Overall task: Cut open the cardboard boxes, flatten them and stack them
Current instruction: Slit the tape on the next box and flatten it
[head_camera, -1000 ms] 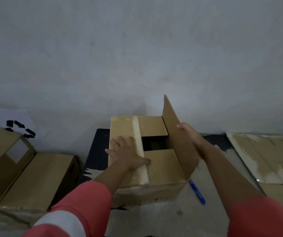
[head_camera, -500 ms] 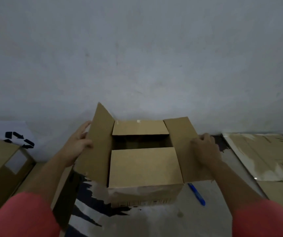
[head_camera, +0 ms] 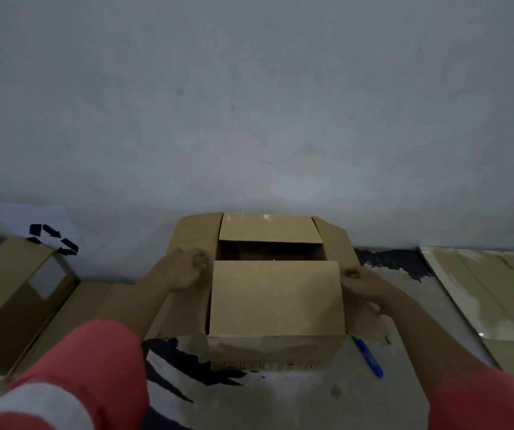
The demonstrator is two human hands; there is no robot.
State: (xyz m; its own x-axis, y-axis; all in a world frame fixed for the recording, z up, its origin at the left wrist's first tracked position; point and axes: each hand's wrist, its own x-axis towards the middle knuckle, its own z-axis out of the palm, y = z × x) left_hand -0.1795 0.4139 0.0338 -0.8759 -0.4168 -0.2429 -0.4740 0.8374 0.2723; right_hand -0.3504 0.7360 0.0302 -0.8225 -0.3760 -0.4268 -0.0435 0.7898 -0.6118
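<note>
A cardboard box (head_camera: 275, 302) is set on the floor against a pale wall (head_camera: 249, 103), in the middle of the view. Its two side flaps are folded outward; the near flap and the far flap lie inward over the opening, with a dark gap seen between them. The inside cannot be made out through that gap.

The left hand (head_camera: 184, 270) is laid on the left flap beside the near flap's corner, fingers curled; whether the flap's edge is pinched is not shown. The right hand (head_camera: 362, 282) is placed on the right flap, fingers bent at the near flap's other corner; a grip cannot be told there either. Both forearms run into red sleeves (head_camera: 72, 377) cut off by the lower frame.

A blue pen-like tool (head_camera: 369, 356) lies on the floor just right of the box, its upper end hidden under the right flap; it is too blurred to identify.

More boxes (head_camera: 13, 293) are seen at the left, partly cropped, with a recycling sign (head_camera: 52, 238) on the wall behind. Flattened cardboard (head_camera: 491, 293) lies at the right, cut off by the frame.
</note>
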